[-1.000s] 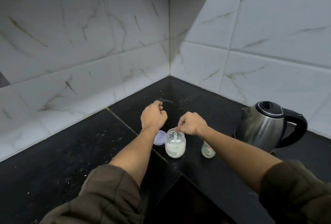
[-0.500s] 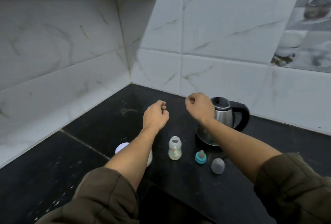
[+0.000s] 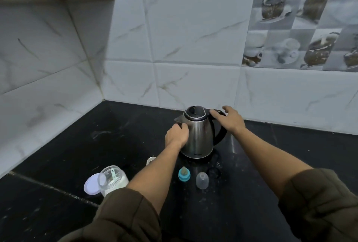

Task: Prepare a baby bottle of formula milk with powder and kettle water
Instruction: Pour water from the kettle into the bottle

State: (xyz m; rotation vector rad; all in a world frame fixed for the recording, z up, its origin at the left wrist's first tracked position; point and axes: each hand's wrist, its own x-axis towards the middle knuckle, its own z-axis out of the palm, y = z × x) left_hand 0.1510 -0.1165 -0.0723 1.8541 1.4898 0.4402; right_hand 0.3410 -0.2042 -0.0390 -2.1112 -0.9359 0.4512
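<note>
I see the kettle (image 3: 197,135) standing upright on the black counter (image 3: 77,145), close to the tiled back wall (image 3: 193,38), its long axis vertical. Its spout points to my left and its black handle (image 3: 219,133) curves out to my right, with the black lid (image 3: 195,113) shut on top. My left hand (image 3: 176,136) lies against the spout side of the steel body, fingers loosely curled on the metal and not closed around anything; the forearm runs up from the bottom of the view at a slant to the right. My right hand (image 3: 229,118) is spread, palm down, fingers apart, on top of the handle where it meets the lid; I cannot tell whether it has closed on the handle. That forearm comes in from the lower right, and both arms have dark olive sleeves (image 3: 126,216) pushed up to the elbow. The baby bottle (image 3: 150,160) is mostly hidden behind my left forearm, only its pale mouth showing just in front of the kettle. To its right, the teal collar with the teat (image 3: 184,174) stands teat-up, and the clear cap (image 3: 202,180) sits beside it, dome up. At the lower left, the powder jar (image 3: 114,179) stands open with a scoop (image 3: 113,174) upright in the white powder, and its lilac lid (image 3: 93,185) lies touching its left side.
</note>
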